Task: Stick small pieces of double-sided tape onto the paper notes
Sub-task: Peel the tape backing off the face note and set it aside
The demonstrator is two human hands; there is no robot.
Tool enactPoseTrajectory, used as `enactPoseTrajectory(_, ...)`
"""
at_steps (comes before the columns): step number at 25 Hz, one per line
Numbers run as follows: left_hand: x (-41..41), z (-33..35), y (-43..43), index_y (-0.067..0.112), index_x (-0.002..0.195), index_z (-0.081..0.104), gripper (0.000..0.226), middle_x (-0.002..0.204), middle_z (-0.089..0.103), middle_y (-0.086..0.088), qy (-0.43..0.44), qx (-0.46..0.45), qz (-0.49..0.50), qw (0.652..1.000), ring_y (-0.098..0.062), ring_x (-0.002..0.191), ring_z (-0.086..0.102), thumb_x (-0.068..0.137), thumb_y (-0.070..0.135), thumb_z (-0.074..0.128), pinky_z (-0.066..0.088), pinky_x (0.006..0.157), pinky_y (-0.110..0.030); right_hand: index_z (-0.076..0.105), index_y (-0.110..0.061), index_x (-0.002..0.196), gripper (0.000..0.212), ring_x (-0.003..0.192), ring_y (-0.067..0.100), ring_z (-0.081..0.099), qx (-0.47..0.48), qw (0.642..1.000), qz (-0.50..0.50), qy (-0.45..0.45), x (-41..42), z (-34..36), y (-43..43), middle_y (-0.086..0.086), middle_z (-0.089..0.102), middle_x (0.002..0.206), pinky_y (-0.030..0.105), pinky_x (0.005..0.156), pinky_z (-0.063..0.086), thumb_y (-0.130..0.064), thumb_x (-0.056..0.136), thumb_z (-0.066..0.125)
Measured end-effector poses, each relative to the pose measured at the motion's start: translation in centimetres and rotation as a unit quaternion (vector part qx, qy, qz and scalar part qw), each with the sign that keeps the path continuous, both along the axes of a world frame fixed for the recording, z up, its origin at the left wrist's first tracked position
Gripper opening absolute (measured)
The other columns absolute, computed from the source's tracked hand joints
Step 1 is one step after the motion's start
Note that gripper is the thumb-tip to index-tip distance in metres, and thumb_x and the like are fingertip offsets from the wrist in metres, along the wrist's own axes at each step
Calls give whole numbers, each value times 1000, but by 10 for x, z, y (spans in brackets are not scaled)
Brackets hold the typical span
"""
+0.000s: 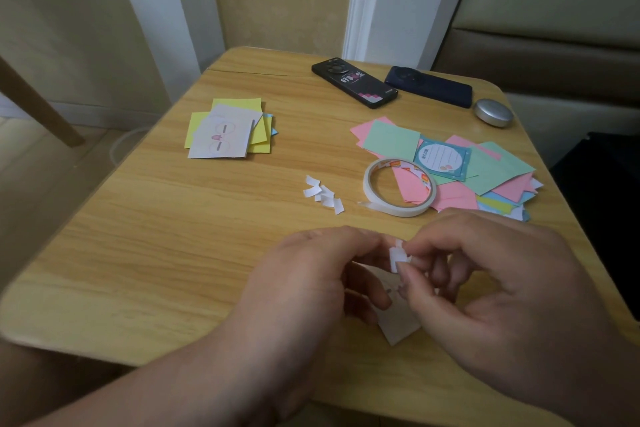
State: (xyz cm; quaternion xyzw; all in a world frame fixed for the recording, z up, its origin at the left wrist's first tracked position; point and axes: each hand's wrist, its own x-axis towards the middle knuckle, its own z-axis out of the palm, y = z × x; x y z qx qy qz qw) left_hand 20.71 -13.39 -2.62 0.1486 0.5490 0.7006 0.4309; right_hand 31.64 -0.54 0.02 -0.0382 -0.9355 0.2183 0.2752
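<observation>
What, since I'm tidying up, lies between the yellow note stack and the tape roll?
In the head view, a little heap of white scraps lies between the yellow note stack and the tape roll, nearer the roll.

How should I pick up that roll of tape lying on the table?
Come from above and pinch the near wall of the tape roll, one finger inside the hole, thumb outside. It lies flat, hole facing up, so its thin wall gives the only grip.

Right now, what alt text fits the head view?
The left hand holds a white note while the right hand pinches a small white tape piece against it. Behind lie a tape roll, white scraps, two note piles and two phones.
</observation>
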Motion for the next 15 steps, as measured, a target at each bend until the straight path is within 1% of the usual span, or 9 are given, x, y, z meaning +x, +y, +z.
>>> enactPoseTrajectory(2, 0, 1, -1, 11, 75, 80, 27, 78, 71, -8, 12, 4, 5, 1000, -18, 54, 53, 71, 26, 58, 42, 52, -31, 65, -19, 78, 9, 56, 10, 55, -17, 1000, -9, -4, 1, 0, -1, -9, 58, 67, 25, 48, 44, -18, 79, 74)
enactPoseTrajectory(5, 3, 6, -2, 9, 76, 80, 24, 76, 71, -9, 28, 10, 11, 1000, -17, 55, 53, 65, 26, 66, 41, 52, -31, 63, -22, 81, 16, 56, 12, 57, -57, 998, -28, -2, 1, -1, -3, -11, 58, 68, 26, 45, 45, -16, 79, 77)
enactPoseTrajectory(7, 4, 7, -2, 8, 74, 79, 22, 73, 70, -9, 32, 7, 17, 999, -17, 55, 53, 66, 24, 67, 40, 53, -31, 66, -21, 82, 11, 57, 14, 58, -65, 998, -22, -5, 0, 1, -3, -11, 58, 69, 28, 45, 46, -16, 79, 75)
enactPoseTrajectory(9, 4, 9, -2, 8, 74, 79, 21, 69, 69, -7, 38, 4, 19, 999, -16, 55, 52, 68, 25, 67, 40, 54, -31, 70, -18, 80, 4, 57, 13, 56, -42, 999, -12, -14, 0, 2, -3, -8, 59, 68, 29, 47, 45, -16, 81, 73)
enactPoseTrajectory(12, 5, 12, -4, 10, 75, 80, 21, 60, 64, -3, 50, -5, 14, 999, -17, 56, 52, 69, 27, 68, 40, 57, -32, 71, -14, 75, 8, 58, 9, 51, -11, 1000, -1, -27, -1, 7, -3, -6, 60, 67, 27, 53, 43, -13, 83, 71)
enactPoseTrajectory(15, 6, 13, -5, 11, 72, 79, 22, 56, 59, -5, 56, -26, 17, 998, -17, 58, 50, 68, 31, 70, 38, 63, -36, 70, -15, 73, 14, 60, 7, 45, 48, 999, 11, -21, -2, 7, -4, -8, 53, 67, 23, 55, 40, -14, 86, 67)
